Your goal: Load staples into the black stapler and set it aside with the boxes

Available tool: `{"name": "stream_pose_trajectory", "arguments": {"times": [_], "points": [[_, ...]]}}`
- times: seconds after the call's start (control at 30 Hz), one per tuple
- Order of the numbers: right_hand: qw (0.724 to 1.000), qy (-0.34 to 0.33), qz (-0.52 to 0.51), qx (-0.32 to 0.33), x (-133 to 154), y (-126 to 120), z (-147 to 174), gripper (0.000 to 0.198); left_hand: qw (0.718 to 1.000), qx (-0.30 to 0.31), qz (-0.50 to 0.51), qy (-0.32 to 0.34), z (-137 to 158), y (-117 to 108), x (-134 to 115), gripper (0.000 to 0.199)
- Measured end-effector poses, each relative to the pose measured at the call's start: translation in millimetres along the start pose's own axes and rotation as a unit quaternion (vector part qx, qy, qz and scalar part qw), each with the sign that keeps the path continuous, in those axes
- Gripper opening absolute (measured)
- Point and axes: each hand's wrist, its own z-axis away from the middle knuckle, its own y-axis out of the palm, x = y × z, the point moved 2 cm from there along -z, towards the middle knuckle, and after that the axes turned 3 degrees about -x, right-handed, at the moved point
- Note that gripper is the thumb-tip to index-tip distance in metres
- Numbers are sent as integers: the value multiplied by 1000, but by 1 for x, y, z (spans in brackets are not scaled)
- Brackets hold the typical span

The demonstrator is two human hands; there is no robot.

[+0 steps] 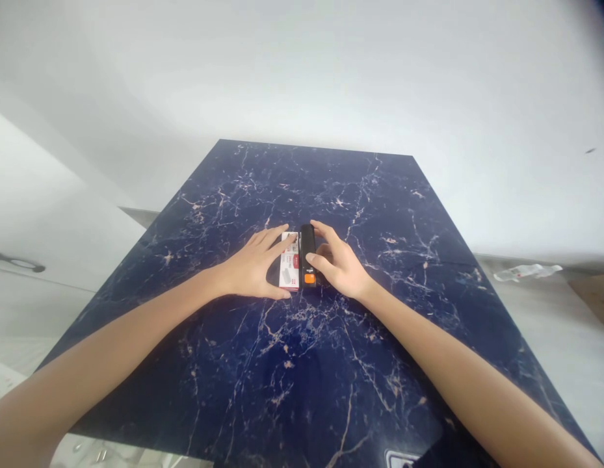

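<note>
Near the middle of the dark blue marbled table (292,351), a small white and red box of staples (288,276) lies side by side with a black stapler (307,244) that has an orange patch at its near end. My left hand (250,266) spans the box from the left, thumb at its near end and fingertips at its far end. From the right, my right hand (345,268) grips the stapler, with the thumb on its top and the index finger by its far end. Its other fingers are partly hidden behind the stapler's right side.
A pale wall (321,78) rises behind the table's far edge. To the right, a crumpled clear plastic piece (526,272) lies beyond the table. A dark handle (16,262) shows at the far left. Part of a white-edged object (399,459) shows at the near edge.
</note>
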Motion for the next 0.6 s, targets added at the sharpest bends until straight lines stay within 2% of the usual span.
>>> {"name": "stream_pose_trajectory", "arguments": {"times": [0.17, 0.6], "points": [[1000, -2, 5, 1, -2, 0, 1, 62, 1000, -16, 0, 1, -1, -1, -4, 126], [1000, 1, 14, 1, -2, 0, 1, 62, 1000, -12, -6, 0, 0, 0, -3, 124]]}}
